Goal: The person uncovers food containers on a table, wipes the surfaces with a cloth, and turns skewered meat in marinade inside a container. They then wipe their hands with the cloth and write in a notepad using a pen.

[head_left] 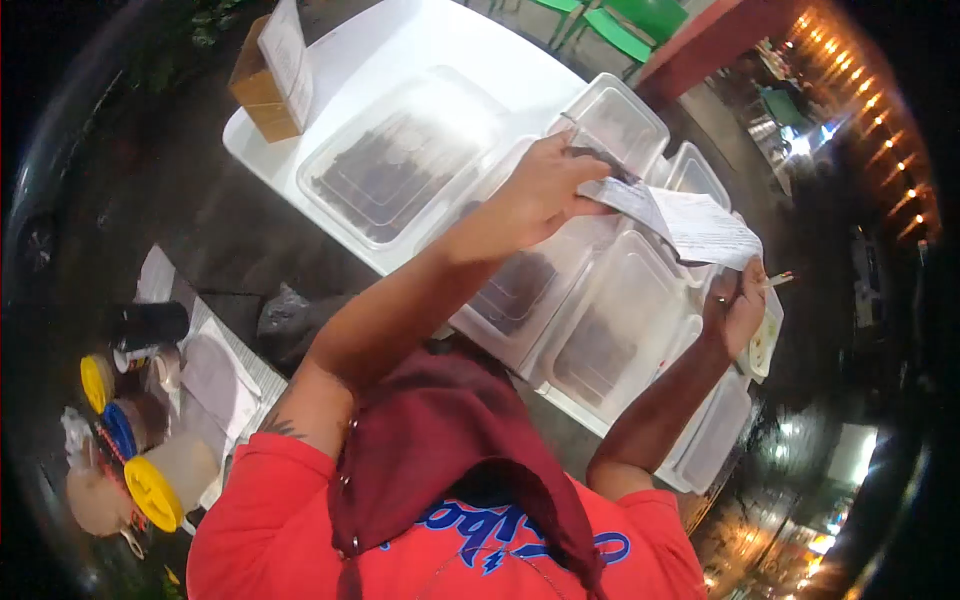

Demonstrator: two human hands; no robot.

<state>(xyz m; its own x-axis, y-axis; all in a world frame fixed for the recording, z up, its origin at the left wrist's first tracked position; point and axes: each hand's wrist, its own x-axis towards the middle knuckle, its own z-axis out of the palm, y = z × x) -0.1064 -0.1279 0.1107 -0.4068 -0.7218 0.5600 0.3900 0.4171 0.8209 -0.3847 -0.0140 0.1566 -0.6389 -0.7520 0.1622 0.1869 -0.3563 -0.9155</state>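
Note:
My left hand (550, 190) is closed on the left end of some white papers (690, 220) with printed or written lines, and a dark object lies at its fingertips. My right hand (740, 305) pinches the lower right corner of the papers, and a thin white stick, perhaps a pen, pokes out beside its fingers. Both hands are raised over lidded translucent containers (605, 330). A large lidded container (400, 165) with dark contents sits to the left of my left hand.
The containers stand on a white table (400, 40), with a brown box (270, 80) at its far left corner. Jars with yellow lids (155, 493) and a blue lid stand at lower left. Green chairs (620, 30) and a red post are beyond the table.

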